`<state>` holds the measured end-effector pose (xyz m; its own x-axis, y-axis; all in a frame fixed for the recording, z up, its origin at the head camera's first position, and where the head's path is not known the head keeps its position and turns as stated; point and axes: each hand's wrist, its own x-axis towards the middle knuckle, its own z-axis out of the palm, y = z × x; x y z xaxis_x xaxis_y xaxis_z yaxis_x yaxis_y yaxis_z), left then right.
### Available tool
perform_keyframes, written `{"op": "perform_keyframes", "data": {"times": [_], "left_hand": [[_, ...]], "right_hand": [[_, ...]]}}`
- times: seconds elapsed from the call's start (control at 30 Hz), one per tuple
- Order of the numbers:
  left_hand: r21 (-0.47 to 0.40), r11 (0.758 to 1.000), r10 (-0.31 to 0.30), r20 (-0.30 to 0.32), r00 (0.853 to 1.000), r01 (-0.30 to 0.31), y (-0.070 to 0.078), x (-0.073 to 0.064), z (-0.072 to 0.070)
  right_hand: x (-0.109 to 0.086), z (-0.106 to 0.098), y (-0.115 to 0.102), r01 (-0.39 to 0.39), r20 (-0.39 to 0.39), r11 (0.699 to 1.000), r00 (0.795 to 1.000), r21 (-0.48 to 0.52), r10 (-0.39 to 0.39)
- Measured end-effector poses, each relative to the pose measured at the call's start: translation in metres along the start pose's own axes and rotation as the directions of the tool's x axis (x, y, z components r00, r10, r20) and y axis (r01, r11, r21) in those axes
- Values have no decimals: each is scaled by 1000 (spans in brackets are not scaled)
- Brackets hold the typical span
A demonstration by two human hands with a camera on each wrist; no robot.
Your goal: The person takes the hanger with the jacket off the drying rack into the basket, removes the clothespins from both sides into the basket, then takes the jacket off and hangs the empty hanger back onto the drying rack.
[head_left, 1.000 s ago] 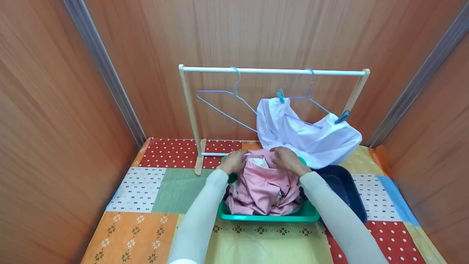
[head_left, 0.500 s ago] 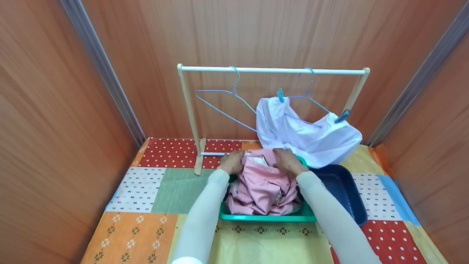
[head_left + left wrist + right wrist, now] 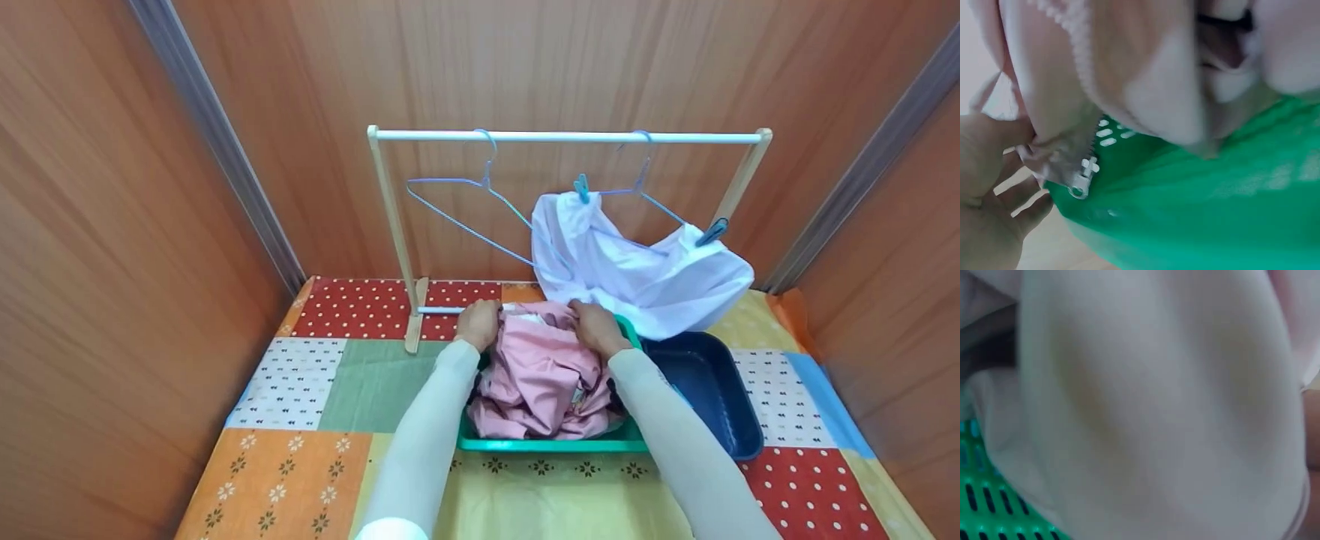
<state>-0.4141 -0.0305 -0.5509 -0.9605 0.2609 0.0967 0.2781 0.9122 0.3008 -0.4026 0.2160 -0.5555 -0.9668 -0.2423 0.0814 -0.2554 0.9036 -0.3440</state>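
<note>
A crumpled pink garment (image 3: 536,382) lies in the green basket (image 3: 555,445) in the head view. My left hand (image 3: 478,324) holds its upper left edge. In the left wrist view, the thumb and fingers pinch the cloth close to a metal zipper pull (image 3: 1081,183). At the upper right edge, my right hand (image 3: 598,328) grips the same garment. The right wrist view is mostly filled by pale blurred cloth (image 3: 1157,410), with only a bit of the fingers (image 3: 1313,433) showing at the right. Much of the basket's inside is hidden under the garment.
Behind the basket stands a rack with a white bar (image 3: 562,137). A bare blue hanger (image 3: 469,232) hangs at left. White cloth (image 3: 637,277) hangs at right, held by clothespins (image 3: 712,232). A dark blue tray (image 3: 709,390) sits right of the basket on a patchwork cloth (image 3: 375,382).
Both hands have bunched the garment's top edge, and less of its white inner patch shows. The view has shifted slightly, and the rack appears a little higher and further right.
</note>
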Motion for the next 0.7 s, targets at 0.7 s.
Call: {"op": "perform_keyframes", "data": {"times": [0.7], "left_hand": [[-227, 947, 184, -201, 962, -229, 17, -44, -39]], "right_hand": [[-34, -34, -7, 207, -368, 959, 922, 194, -125]]}}
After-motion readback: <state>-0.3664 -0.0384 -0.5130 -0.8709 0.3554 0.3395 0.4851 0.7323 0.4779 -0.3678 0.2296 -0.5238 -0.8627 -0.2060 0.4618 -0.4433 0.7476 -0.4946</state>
